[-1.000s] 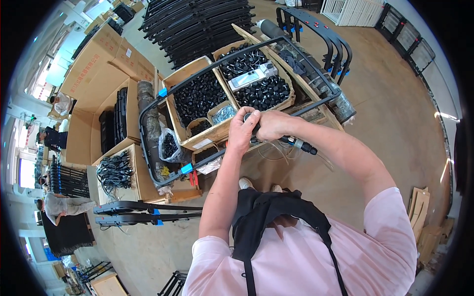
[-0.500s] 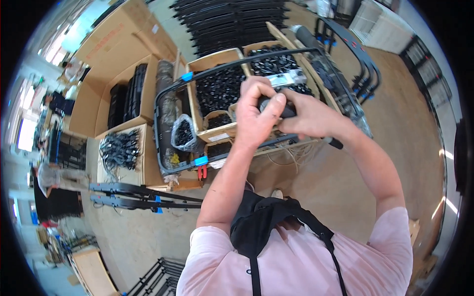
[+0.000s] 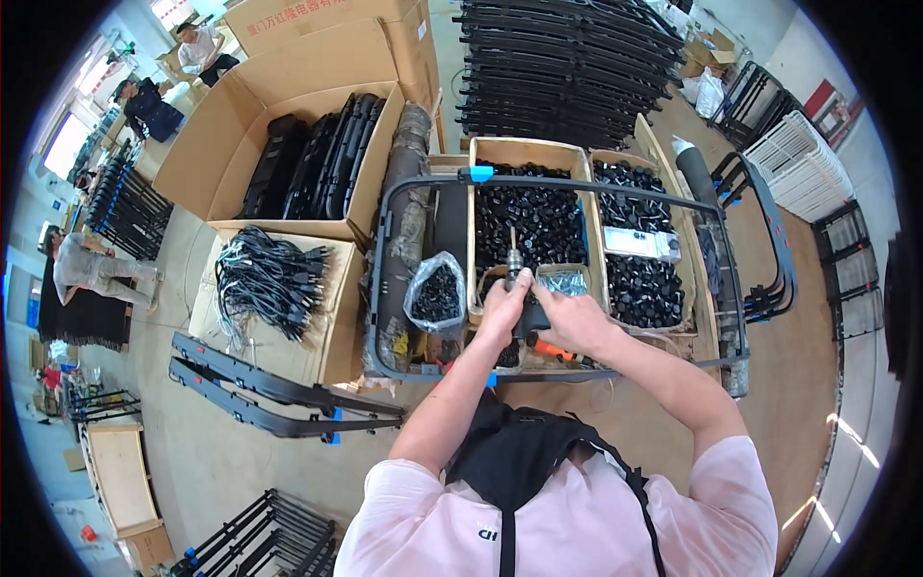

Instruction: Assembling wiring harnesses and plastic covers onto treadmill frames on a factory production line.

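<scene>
A dark power drill (image 3: 515,261), its chuck and thin bit pointing away from me, is between my hands. My left hand (image 3: 504,313) is closed round its front, just behind the chuck. From the other side my right hand (image 3: 575,325) grips the drill's body, the thumb close to the left one; the fingers underneath are partly hidden. Beneath both hands lies a large black tubular frame (image 3: 630,195) with blue clips, resting across wooden boxes. The bit's tip is over a wooden box (image 3: 471,231) of small black plastic parts.
A second box of black parts (image 3: 642,293) holds a white packet (image 3: 639,242). A plastic bag of small parts (image 3: 436,293) stands left, beside bundled black cables (image 3: 269,284). Behind are a carton of black panels (image 3: 308,159) and stacked black bars (image 3: 567,72). Several people are at far left.
My view has turned, so the boxes appear farther right. My hands have come lower and nearer to me, and the drill's chuck and bit now show, pointing away.
</scene>
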Demonstrator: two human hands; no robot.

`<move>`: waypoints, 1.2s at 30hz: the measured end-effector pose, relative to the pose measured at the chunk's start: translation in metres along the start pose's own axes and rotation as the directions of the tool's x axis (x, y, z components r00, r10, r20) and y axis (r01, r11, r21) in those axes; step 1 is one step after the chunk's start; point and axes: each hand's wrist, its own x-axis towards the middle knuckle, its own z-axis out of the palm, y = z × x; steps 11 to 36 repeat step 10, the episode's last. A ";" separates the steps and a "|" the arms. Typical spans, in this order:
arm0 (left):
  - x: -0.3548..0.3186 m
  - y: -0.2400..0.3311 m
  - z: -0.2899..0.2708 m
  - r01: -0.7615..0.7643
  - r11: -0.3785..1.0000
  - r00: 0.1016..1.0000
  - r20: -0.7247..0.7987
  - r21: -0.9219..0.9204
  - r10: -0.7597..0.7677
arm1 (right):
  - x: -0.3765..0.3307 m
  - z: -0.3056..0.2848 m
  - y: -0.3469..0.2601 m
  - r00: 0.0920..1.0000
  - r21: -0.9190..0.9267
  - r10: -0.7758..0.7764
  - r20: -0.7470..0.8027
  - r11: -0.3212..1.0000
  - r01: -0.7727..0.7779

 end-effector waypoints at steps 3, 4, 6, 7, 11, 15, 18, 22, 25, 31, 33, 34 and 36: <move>0.039 0.025 -0.035 -0.077 0.927 0.971 -0.183 0.367 0.153 | 0.058 0.027 0.002 0.998 0.024 -0.012 -0.064 1.000 0.014; 0.050 0.036 -0.043 -0.052 0.864 0.951 -0.238 0.501 0.196 | 0.077 0.036 0.004 0.990 0.057 -0.031 -0.138 0.998 0.039; 0.072 0.057 -0.054 0.003 0.803 0.929 -0.299 0.596 0.218 | 0.111 0.044 0.004 0.990 0.069 -0.011 -0.139 0.997 0.021; 0.087 0.059 -0.068 0.016 0.805 0.926 -0.313 0.594 0.212 | 0.129 0.046 -0.001 0.989 0.072 -0.012 -0.146 0.997 0.023; 0.119 0.067 -0.089 0.076 0.760 0.941 -0.298 0.646 0.159 | 0.169 0.056 0.000 0.996 0.068 0.026 -0.085 0.997 -0.021; 0.119 0.067 -0.089 0.076 0.760 0.941 -0.298 0.646 0.159 | 0.169 0.056 0.000 0.996 0.068 0.026 -0.085 0.997 -0.021; 0.119 0.067 -0.089 0.076 0.760 0.941 -0.298 0.646 0.159 | 0.169 0.056 0.000 0.996 0.068 0.026 -0.085 0.997 -0.021; 0.119 0.067 -0.089 0.076 0.760 0.941 -0.298 0.646 0.159 | 0.169 0.056 0.000 0.996 0.068 0.026 -0.085 0.997 -0.021; 0.119 0.067 -0.089 0.076 0.760 0.941 -0.298 0.646 0.159 | 0.169 0.056 0.000 0.996 0.068 0.026 -0.085 0.997 -0.021; 0.119 0.067 -0.089 0.076 0.760 0.941 -0.298 0.646 0.159 | 0.169 0.056 0.000 0.996 0.068 0.026 -0.085 0.997 -0.021; 0.119 0.067 -0.089 0.076 0.760 0.941 -0.298 0.646 0.159 | 0.169 0.056 0.000 0.996 0.068 0.026 -0.085 0.997 -0.021; 0.119 0.067 -0.089 0.076 0.760 0.941 -0.298 0.646 0.159 | 0.169 0.056 0.000 0.996 0.068 0.026 -0.085 0.997 -0.021; 0.119 0.067 -0.089 0.076 0.760 0.941 -0.298 0.646 0.159 | 0.169 0.056 0.000 0.996 0.068 0.026 -0.085 0.997 -0.021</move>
